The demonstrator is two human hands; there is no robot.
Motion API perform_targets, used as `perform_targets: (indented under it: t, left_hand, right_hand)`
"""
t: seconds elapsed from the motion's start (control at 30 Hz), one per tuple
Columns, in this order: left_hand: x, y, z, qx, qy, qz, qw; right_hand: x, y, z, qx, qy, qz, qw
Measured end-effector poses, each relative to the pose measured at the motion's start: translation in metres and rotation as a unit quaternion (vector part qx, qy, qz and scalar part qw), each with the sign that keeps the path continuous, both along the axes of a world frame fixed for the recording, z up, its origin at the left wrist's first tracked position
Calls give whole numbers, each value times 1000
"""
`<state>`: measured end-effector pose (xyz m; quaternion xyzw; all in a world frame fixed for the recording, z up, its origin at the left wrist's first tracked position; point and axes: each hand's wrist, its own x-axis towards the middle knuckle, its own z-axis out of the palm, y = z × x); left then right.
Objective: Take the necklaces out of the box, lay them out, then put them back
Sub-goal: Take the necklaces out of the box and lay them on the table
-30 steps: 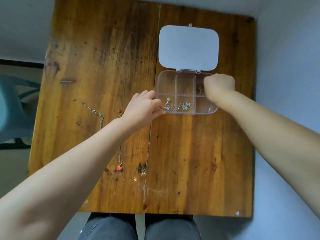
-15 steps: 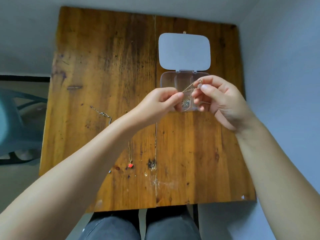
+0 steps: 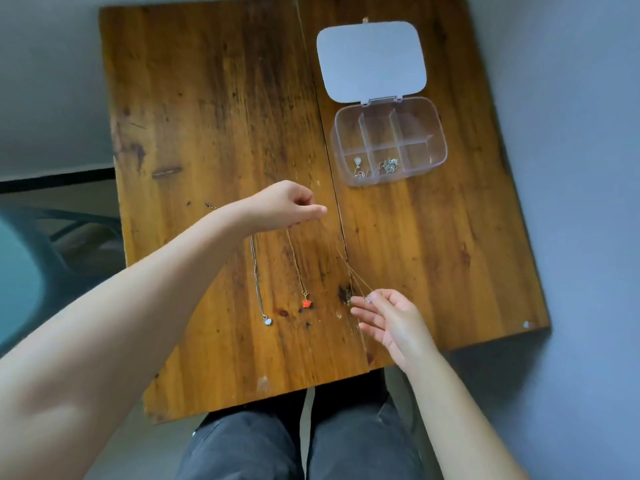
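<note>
A clear compartment box [image 3: 437, 133] stands open at the table's far right, its lid [image 3: 371, 60] flat behind it. Two small chains [image 3: 377, 167] lie in its front compartments. A thin gold necklace [image 3: 341, 258] stretches between my hands over the table's middle. My left hand [image 3: 289, 204] pinches its far end. My right hand [image 3: 388, 315] holds its near end at the fingertips, other fingers spread. Two necklaces lie laid out to the left: one with a red pendant [image 3: 306, 303], one silver with a pale pendant [image 3: 266, 320].
The wooden table [image 3: 207, 98] has a seam down its middle and a dark knot beside my right hand. A teal chair [image 3: 31, 258] stands left of the table. A grey wall runs along the right. My knees sit under the near edge.
Both hands have left the box with the gold necklace and pulled it out straight: left hand back to the table's middle, right hand down to the near edge.
</note>
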<state>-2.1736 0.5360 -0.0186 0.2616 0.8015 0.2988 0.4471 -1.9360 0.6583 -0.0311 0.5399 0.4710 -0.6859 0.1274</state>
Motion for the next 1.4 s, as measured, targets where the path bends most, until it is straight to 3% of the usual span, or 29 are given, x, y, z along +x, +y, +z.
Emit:
perform_targets:
  t: [0.1, 0.17, 0.3, 0.4, 0.53, 0.67, 0.8, 0.83, 0.9, 1.0, 1.07, 1.13, 1.2, 1.27, 1.33, 1.4]
  left_hand:
    - [1, 15, -15, -8, 44, -63, 997]
    - [5, 23, -25, -7, 123, -110, 986]
    - [17, 30, -44, 5, 315, -175, 933]
    - [22, 31, -54, -6, 375, -191, 907]
    - [24, 31, -54, 3, 370, -110, 923]
    - [26, 46, -40, 44, 349, 18, 936]
    - [29, 66, -32, 53, 349, 69, 933]
    - [29, 69, -32, 52, 352, 74, 932]
    - [28, 72, -33, 51, 355, 95, 929]
    - [28, 75, -33, 50, 356, 127, 925]
    - [30, 78, -33, 49, 353, 146, 923]
    - [33, 81, -32, 45, 349, 160, 922]
    - [35, 82, -32, 37, 345, 170, 922]
    - [36, 83, -31, 28, 344, 173, 923]
    - [37, 84, -29, 20, 345, 173, 922]
    - [39, 86, -22, 29, 341, 189, 920]
  right_hand:
    - [11, -16, -15, 52, -69, -26, 996]
    - [14, -22, -23, 94, -96, -23, 991]
    - [11, -23, -27, 196, -121, 61, 971]
    - [10, -21, -26, 228, -124, 110, 959]
    - [-2, 2, -12, 260, -92, 179, 944]
    - [-69, 52, 13, 358, 42, 243, 900]
    - [-162, 91, 20, 508, 142, 413, 742]
    - [-182, 97, 19, 526, 143, 482, 686]
    - [-212, 108, 16, 553, 124, 623, 540]
    - [-235, 118, 13, 564, 127, 737, 351]
    - [-240, 121, 13, 563, 132, 768, 276]
    - [-240, 121, 12, 565, 138, 778, 236]
    - [-238, 121, 9, 563, 148, 782, 222]
    - [-238, 121, 7, 555, 157, 784, 231]
    - [-235, 121, 10, 539, 176, 771, 289]
    - [-228, 123, 18, 508, 209, 740, 388]
